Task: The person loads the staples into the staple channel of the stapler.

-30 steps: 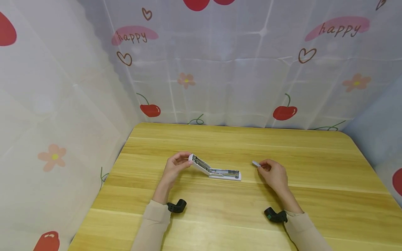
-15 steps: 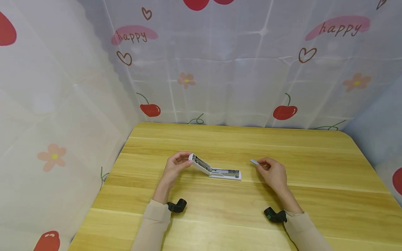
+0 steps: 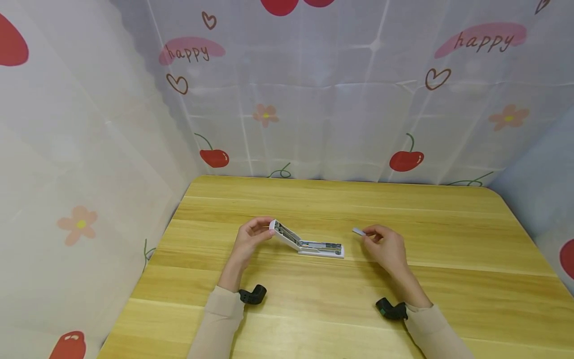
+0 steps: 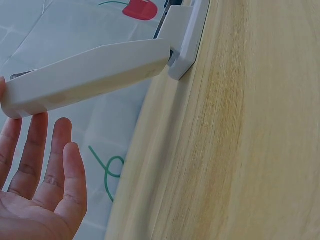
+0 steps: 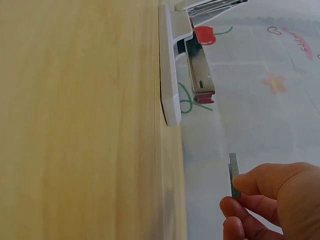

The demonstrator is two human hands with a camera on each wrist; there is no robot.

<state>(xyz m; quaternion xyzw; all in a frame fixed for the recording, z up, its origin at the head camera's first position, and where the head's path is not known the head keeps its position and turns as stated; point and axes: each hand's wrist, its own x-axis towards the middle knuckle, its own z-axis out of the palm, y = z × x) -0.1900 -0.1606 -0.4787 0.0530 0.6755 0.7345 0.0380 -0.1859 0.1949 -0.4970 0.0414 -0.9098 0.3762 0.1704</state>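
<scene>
A white stapler (image 3: pixel 322 253) lies on the table, its top arm swung far back to the left and its metal staple channel (image 5: pixel 201 70) exposed. My left hand (image 3: pixel 246 239) holds the raised end of the top arm (image 4: pixel 90 77) between thumb and fingertips. To the right of the base, my right hand (image 3: pixel 389 248) pinches a short strip of staples (image 5: pixel 233 167) between thumb and index finger. The strip (image 3: pixel 358 232) points left, apart from the stapler and above the table.
The stapler's base rests on a wood-grain table (image 3: pixel 305 319). Patterned cloth (image 3: pixel 323 114) with cherries and hearts hangs behind the table and at its sides. A black wrist camera (image 3: pixel 253 294) sits on the left wrist, another camera (image 3: pixel 391 309) on the right.
My right hand has moved slightly left, carrying the strip of staples closer to the stapler. The left hand and the stapler have stayed in place.
</scene>
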